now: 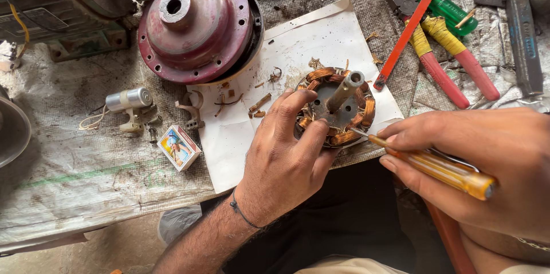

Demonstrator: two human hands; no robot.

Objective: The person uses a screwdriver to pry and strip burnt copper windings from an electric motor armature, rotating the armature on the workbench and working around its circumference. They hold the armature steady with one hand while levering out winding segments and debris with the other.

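Head view: my left hand (285,153) clamps the stator (337,106) by its near-left rim, steadying it on the white paper (240,130). My right hand (487,165) is closed around an amber-handled screwdriver (435,166), tip at the near windings. Copper coils ring a grey centre shaft; several look frayed.
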